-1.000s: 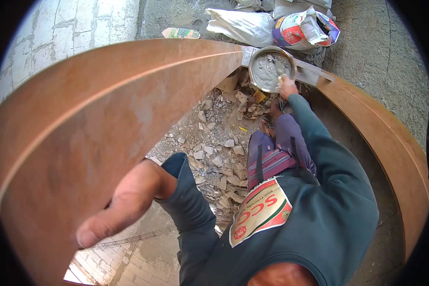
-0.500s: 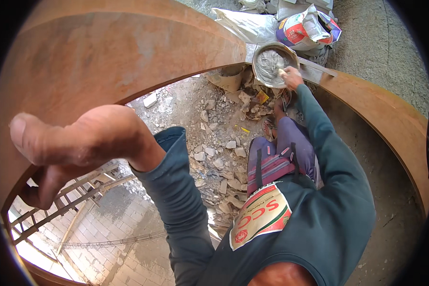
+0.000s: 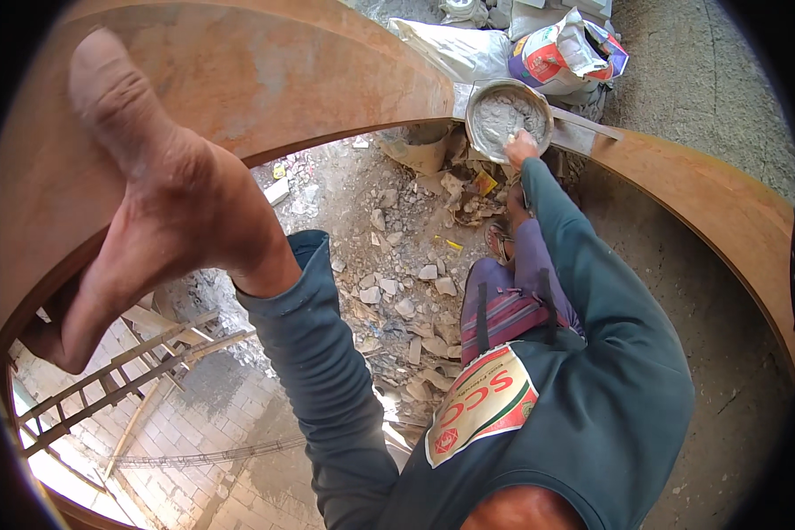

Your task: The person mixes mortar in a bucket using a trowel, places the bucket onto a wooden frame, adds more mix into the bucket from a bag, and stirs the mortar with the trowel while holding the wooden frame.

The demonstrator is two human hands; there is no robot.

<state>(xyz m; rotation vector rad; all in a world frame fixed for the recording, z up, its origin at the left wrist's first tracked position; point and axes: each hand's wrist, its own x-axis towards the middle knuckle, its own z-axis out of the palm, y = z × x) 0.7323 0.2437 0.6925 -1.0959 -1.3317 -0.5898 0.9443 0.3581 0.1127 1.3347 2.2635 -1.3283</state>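
Note:
My left hand (image 3: pixel 172 212) is raised at the left, large in view, thumb pointing up and spread away from the fingers. Nothing shows in it; some fingers are hidden behind the palm. Behind it runs a broad brown board-like surface (image 3: pixel 283 84). At the end of my outstretched arm, my right hand (image 3: pixel 522 148) is closed over the near side of a round bucket (image 3: pixel 471 132). Inside the bucket is wet grey mortar (image 3: pixel 503 113). What the right fingers grip is hidden or too small to make out.
An opened printed bag (image 3: pixel 556 57) and a white sack (image 3: pixel 459 51) lie beyond the bucket. A brown ledge (image 3: pixel 724 190) curves along the right, with a flat strip (image 3: pixel 587 123) on it. Broken rubble (image 3: pixel 397 287) covers the ground below. A ladder (image 3: pixel 106 384) stands lower left.
My left hand has turned, its thumb swinging from pointing left to pointing up. The right hand has shifted slightly left and nearer along the bucket's near side.

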